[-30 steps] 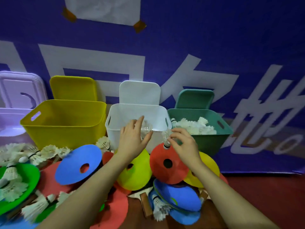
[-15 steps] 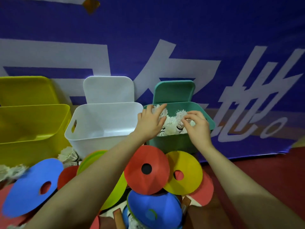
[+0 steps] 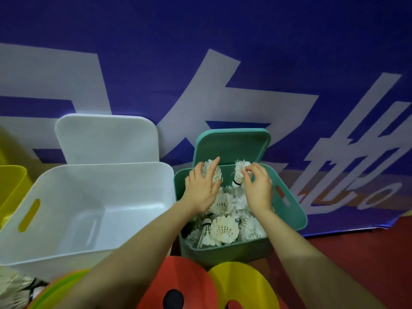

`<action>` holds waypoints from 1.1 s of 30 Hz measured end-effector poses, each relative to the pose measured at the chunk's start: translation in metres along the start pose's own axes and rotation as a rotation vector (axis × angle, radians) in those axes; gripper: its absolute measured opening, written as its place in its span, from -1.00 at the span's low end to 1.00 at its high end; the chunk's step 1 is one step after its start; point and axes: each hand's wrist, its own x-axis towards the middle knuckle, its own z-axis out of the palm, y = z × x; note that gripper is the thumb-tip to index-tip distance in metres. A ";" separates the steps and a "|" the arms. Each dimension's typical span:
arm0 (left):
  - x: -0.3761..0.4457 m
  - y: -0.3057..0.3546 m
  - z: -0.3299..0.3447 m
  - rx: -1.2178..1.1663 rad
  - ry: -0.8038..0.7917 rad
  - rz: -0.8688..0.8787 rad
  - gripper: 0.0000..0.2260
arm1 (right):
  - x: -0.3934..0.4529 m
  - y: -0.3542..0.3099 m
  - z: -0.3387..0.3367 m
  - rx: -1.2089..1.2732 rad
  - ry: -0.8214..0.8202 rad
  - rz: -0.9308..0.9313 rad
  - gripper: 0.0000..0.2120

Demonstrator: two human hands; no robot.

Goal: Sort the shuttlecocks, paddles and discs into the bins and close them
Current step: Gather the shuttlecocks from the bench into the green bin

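Head view: large white characters run across the blue banner [image 3: 245,52] behind the bins, cut off and not readable as whole words. Both forearms reach forward over the green bin [image 3: 287,210]. The left hand [image 3: 201,188] has its fingers nearly straight, laid over a white shuttlecock [image 3: 211,172] at the bin's far left corner; whether it grips it cannot be told. The right hand [image 3: 258,188] has curled fingers pinching the feathers of a second shuttlecock [image 3: 239,172], held cork-down above the bin's far edge. A heap of shuttlecocks [image 3: 225,226] fills the green bin, whose green lid [image 3: 231,143] stands upright behind it against the banner. Just left, the white bin [image 3: 89,210] holds nothing visible, its white lid [image 3: 107,137] propped behind. A yellow bin [image 3: 11,184] shows at the left edge. On the floor near the bottom edge lie a red disc [image 3: 178,284], a yellow disc [image 3: 243,286] and loose shuttlecocks [image 3: 13,288].
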 end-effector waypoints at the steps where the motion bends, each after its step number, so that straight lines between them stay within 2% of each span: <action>1: 0.003 -0.003 0.006 0.013 -0.035 0.004 -0.49 | 0.002 0.004 0.006 -0.020 -0.058 -0.002 -0.81; 6: 0.010 -0.021 0.025 0.321 -0.269 0.024 -0.48 | 0.006 0.024 0.013 -0.359 -0.455 -0.129 -0.61; 11: 0.008 -0.016 0.016 0.372 -0.225 0.038 -0.48 | 0.003 0.027 0.003 -0.549 -0.666 -0.104 -0.52; 16: -0.005 -0.007 -0.014 0.362 -0.092 0.038 -0.48 | -0.009 0.005 -0.017 -0.510 -0.500 -0.088 -0.49; 20: -0.038 0.002 -0.043 0.348 0.023 0.069 -0.52 | -0.032 -0.020 -0.038 -0.462 -0.412 -0.170 -0.54; 27: -0.127 0.002 -0.092 0.375 0.164 0.071 -0.53 | -0.096 -0.067 -0.070 -0.387 -0.382 -0.341 -0.61; 33: -0.219 -0.015 -0.123 0.413 0.163 -0.043 -0.50 | -0.161 -0.109 -0.082 -0.235 -0.379 -0.388 -0.64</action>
